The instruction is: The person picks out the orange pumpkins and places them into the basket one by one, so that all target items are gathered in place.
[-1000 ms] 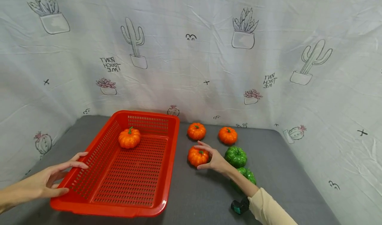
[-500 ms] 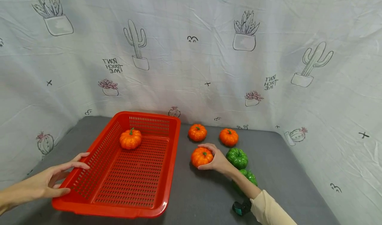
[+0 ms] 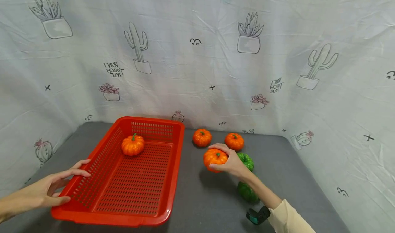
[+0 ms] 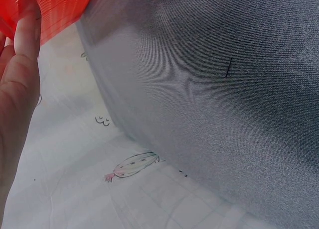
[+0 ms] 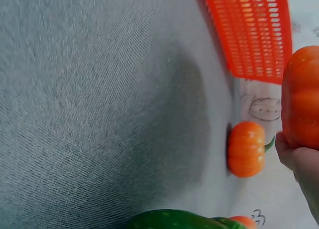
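Orange pumpkin (image 3: 214, 158) pinched in my right hand (image 3: 232, 161), red basket (image 3: 111, 219) gripped by my left hand (image 3: 46, 190), I have one pumpkin (image 3: 132, 146) inside and four others (image 3: 202, 138) apparently left.

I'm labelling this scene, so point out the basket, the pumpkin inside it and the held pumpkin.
Basket (image 3: 135, 179): head view, bare floor.
Pumpkin inside (image 3: 133, 146): head view, middle of its front.
Held pumpkin (image 3: 213, 158): head view, top, near the stem.

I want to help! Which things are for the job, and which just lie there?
Probably for the job:
red basket, gripped by the left hand
pumpkin inside
held pumpkin, in the right hand

Lying there, maybe for later:
two orange pumpkins behind
two green pumpkins
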`<state>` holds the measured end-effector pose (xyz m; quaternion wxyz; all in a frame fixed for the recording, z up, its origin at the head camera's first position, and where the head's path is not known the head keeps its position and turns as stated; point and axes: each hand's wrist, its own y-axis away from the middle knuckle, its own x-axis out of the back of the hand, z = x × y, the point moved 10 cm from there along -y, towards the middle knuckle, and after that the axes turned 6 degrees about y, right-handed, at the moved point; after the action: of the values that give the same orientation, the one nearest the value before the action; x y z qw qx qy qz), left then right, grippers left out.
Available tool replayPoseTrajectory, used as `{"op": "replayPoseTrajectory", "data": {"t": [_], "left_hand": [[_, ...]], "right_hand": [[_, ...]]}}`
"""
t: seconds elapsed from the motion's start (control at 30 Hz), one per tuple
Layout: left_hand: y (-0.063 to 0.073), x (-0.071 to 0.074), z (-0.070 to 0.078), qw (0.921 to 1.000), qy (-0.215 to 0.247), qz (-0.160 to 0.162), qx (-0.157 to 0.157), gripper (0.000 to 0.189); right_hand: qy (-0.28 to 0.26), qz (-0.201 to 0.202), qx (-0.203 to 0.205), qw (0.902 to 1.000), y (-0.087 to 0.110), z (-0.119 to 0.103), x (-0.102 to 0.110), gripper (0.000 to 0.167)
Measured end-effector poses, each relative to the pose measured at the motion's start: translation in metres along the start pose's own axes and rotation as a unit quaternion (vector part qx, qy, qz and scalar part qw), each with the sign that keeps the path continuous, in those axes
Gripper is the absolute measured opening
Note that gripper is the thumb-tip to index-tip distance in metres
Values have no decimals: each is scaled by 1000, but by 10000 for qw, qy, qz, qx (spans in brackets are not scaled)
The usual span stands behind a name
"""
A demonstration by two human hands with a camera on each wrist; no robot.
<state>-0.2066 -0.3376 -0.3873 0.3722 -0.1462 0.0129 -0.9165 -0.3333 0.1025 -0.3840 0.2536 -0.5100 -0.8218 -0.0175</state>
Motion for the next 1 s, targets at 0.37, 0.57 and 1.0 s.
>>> {"op": "replayPoseTrajectory", "data": {"t": [0.37,0.57,1.0], "left_hand": [[0,-1,-1,9997,-52,143,165,59],[-2,-3,2,9997,208,-119,111,64],[-2,-3,6,9991,-377,183,82,58]], "right_hand": [[-210,-47,80,9997,12,-36,-1,51],[-205,75,55,9997,12,-50,-1,49],[-541,283,-74,9981,-9,-72,-5,54]]}}
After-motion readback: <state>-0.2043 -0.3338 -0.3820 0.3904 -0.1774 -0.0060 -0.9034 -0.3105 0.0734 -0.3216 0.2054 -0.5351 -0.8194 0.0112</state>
